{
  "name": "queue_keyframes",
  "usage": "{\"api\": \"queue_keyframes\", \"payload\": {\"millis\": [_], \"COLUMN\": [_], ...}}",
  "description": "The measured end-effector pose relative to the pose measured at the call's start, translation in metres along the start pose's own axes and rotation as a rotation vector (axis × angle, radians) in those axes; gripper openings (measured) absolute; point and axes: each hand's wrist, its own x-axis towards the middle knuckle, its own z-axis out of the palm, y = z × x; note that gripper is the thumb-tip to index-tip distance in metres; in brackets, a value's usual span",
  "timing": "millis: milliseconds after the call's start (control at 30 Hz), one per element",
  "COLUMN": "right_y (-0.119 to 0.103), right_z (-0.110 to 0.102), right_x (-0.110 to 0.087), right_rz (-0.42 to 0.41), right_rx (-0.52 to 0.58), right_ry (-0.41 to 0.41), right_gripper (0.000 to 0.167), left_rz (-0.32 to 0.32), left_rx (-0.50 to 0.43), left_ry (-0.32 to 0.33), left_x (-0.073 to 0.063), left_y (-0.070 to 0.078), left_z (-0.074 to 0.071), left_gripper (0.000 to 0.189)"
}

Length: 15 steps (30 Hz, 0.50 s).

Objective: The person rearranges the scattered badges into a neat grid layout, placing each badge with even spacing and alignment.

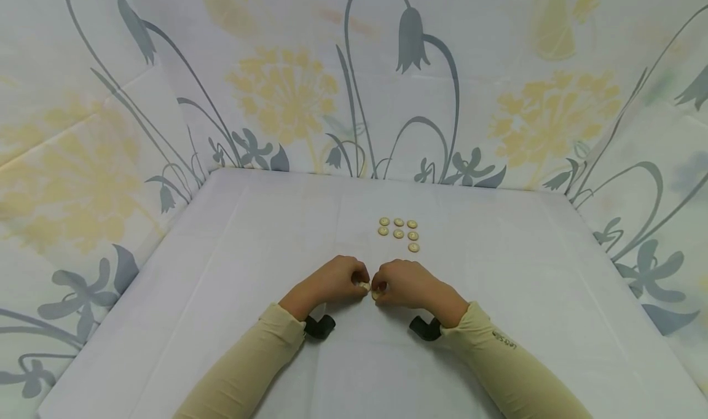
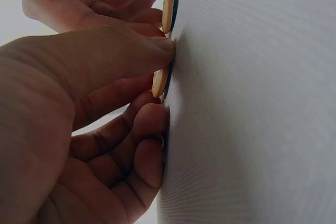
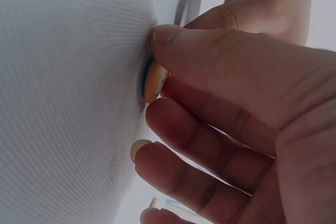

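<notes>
My left hand [image 1: 338, 279] pinches a small round wooden disc [image 2: 159, 82] between thumb and fingers, low at the white tabletop. Opposite it, my right hand [image 1: 413, 284] holds a second disc [image 3: 155, 83] the same way, its thumb laid over the near edge. Both discs are pale wood with a dark underside, tipped close against the cloth, and the fingers cover part of each. In the head view the two hands almost meet at the middle of the table.
Beyond the hands lie several more marked discs [image 1: 398, 234], two rows of three with a single one below at the right. White cloth covers the table [image 1: 249, 234]. Flower-patterned curtains [image 1: 287, 99] stand at the back and sides. Black wrist pieces [image 1: 319, 327] sit under both wrists.
</notes>
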Motion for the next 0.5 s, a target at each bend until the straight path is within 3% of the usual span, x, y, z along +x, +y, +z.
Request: {"api": "queue_keyframes", "payload": {"millis": [500], "right_y": [0.001], "right_z": [-0.0013], "right_x": [0.0001], "right_rz": [-0.004], "right_rx": [0.011], "right_ry": [-0.004], "right_gripper": [0.018], "left_rz": [-0.013], "left_rx": [-0.013], "left_ry": [-0.005], "left_x": [0.0001], "left_y": [-0.0001], "left_z": [0.0007], "left_gripper": [0.015]}}
